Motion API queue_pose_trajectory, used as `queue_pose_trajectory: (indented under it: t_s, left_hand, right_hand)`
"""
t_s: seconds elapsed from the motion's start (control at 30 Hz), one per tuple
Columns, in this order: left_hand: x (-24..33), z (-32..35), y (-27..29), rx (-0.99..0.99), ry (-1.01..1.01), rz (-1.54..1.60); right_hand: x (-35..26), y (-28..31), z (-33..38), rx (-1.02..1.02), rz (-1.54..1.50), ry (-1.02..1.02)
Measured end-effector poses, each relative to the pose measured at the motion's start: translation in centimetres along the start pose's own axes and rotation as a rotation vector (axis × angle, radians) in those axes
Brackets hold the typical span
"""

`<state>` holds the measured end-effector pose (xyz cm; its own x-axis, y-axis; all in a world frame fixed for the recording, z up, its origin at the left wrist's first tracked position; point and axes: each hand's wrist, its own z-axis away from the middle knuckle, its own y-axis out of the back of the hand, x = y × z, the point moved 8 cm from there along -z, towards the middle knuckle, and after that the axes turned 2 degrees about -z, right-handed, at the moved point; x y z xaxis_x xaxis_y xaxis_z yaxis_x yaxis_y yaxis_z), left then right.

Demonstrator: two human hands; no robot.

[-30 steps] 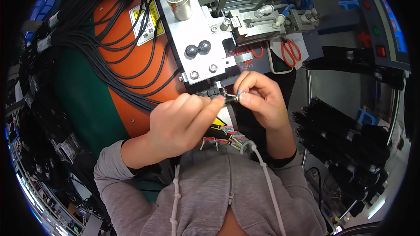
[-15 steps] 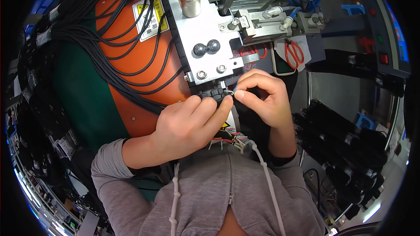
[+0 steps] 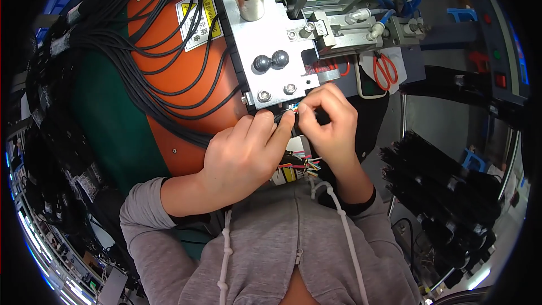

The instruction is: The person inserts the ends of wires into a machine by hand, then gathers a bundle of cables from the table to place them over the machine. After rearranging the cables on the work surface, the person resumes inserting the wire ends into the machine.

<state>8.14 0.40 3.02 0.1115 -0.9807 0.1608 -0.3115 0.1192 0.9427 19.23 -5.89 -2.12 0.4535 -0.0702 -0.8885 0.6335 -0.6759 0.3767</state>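
— Head view: right hand (image 3: 329, 121) first?
— Thumb and forefinger pressed together, pinching thin coloured wires (image 3: 294, 108). Wires show just left of that grip, at the near edge of the metal plate (image 3: 271, 35).
— Left hand (image 3: 240, 152)?
— Just left of the right grip, forefinger stretched to the wires. Thumb hidden; can't tell whether it pinches anything.
— Changed since half a second ago?
— Yes. Both hands' fingertips have closed in on the plate; the gap there has narrowed.
— Meaning for the work?
— My reading: handling has shifted from out in front to right by the plate's edge. Contact itself too small to make out.
— Around the grip?
— Black knobs (image 3: 262, 62) beyond it, on the plate. Red-handled scissors (image 3: 386, 73) beyond and right. Loose wire ends (image 3: 307, 164) nearer the body. Dark cables (image 3: 179, 130) off left, over an orange panel (image 3: 183, 157).
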Motion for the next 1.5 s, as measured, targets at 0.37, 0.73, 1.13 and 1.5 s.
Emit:
queue_pose_trajectory:
  t_s: [0.37, 0.73, 1.13, 1.5]
  left_hand:
    - [-0.7, 0.1, 0.5, 0.004, -0.014, -0.012]
    - [-1.6, 0.1, 0.5, -0.026, 0.026, 0.149]
    - [-0.8, 0.2, 2.4, 0.293, -0.174, 0.283]
    - [-0.9, 0.4, 2.7, 0.386, -0.173, 0.277]
  right_hand:
    - [1.4, -0.8, 0.4, -0.011, -0.159, -0.199]
    - [-4.1, 0.4, 0.1, -0.305, -0.358, 0.484]
    - [-3.1, 0.8, 0.4, 0.011, -0.473, 0.054]
    - [-2.2, -0.3, -0.1, -0.014, -0.789, -0.178]
